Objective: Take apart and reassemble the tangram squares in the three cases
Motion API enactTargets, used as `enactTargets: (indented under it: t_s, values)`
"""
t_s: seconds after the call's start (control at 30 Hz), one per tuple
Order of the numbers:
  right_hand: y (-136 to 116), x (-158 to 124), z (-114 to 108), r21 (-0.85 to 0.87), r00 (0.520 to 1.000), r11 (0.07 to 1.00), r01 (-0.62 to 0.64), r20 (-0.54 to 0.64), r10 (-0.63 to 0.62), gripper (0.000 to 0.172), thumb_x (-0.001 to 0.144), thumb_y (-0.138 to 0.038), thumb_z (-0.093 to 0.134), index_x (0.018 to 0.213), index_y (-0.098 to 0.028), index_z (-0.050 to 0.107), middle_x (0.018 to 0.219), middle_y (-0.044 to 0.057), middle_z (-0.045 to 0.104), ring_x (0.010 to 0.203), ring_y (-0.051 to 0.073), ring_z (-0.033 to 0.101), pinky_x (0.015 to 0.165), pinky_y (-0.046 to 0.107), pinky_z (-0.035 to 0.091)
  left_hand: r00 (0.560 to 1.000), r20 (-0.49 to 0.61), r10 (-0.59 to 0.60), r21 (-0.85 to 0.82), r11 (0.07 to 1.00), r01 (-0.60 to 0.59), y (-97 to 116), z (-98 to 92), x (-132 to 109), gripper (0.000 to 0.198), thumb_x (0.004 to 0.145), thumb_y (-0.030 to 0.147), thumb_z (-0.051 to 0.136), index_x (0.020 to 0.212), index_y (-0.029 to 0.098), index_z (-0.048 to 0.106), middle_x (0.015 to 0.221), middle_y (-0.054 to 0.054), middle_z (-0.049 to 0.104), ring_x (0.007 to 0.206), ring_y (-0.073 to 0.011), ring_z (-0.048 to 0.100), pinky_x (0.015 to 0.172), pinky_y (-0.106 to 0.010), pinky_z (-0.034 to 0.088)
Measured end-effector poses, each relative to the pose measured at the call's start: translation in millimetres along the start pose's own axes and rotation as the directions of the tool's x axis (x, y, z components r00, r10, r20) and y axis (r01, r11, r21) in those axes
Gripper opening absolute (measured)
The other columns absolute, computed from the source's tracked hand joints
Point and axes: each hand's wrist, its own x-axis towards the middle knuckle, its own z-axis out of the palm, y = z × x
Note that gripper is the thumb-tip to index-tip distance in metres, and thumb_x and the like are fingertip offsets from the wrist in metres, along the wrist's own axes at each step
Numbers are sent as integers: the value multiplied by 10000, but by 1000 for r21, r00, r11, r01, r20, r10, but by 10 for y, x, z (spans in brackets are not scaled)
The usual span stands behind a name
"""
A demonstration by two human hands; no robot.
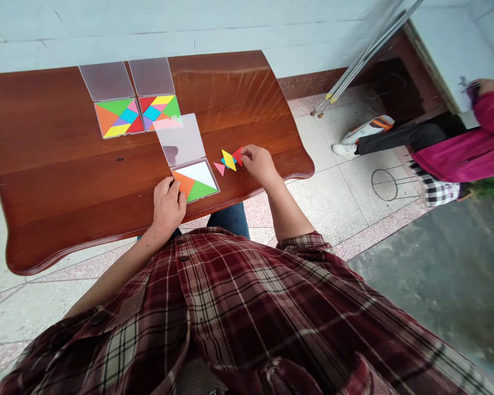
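Pinching a red piece (237, 155) between thumb and fingertips, the person's right hand (260, 163) sits near the front-right corner of the wooden surface (57, 181), its fingers closed on that piece. The red piece belongs to a small loose cluster just beside the hand: a yellow piece (229, 159) touching it, a blue piece (223, 162) mostly hidden beneath, and a pink triangle (219, 168) at the cluster's left. The left hand (168, 204) rests at the front edge, fingers bent down onto the near-left corner of an open case (197, 172), over an orange triangle (183, 182); whether they clasp the rim or only press on it cannot be told. Inside that case lie just 2 pieces, the orange triangle and a green triangle (201, 190) beside it, with the rest of its white floor bare. Its clear lid (181, 138) is folded back toward the middle of the surface. Toward the back-left corner are 2 finished squares of coloured pieces, the left square (118, 117) and the right square (160, 111), each with its lid (106, 80) opened behind it. By this showing, 2 sets look complete and the 3rd looks barely begun, with the red, yellow, blue and pink pieces all outside it. Another person's pink sleeve (469, 148) shows off to the right, well apart.
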Motion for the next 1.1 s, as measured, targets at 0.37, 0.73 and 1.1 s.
enactTargets:
  t_s: [0.37, 0.73, 1.1]
  values:
    - [29, 134, -120, -228, 984, 958, -176, -43, 170, 307, 867, -163, 458, 1089, -145, 670, 1071, 146, 712, 995, 260, 642, 894, 392, 478, 1000, -18, 17, 20, 1000, -16, -24, 16, 1, 351, 890, 286, 447, 1178, 164, 608, 1319, -172, 566, 1229, -324, 519, 1101, -498, 387]
    - [-92, 267, -94, -290, 973, 957, -10, 220, 76, 478, 764, -188, 675, 1237, -140, 631, 1159, 142, 654, 980, 258, 621, 900, 395, 496, 999, -31, 36, 57, 998, -34, -21, 9, -3, 339, 887, 284, 456, 1160, 168, 621, 1303, -164, 583, 1215, -319, 533, 1083, -494, 411]
    - [-312, 265, -17, -543, 961, 838, 52, 257, 107, 449, 792, -72, 588, 1241, -82, 606, 1187, 231, 652, 1024, 323, 639, 891, 430, 490, 1000, -1, 11, 45, 999, -11, -1, 2, 3, 329, 873, 269, 476, 1139, 154, 631, 1304, -176, 576, 1228, -335, 528, 1091, -514, 413]
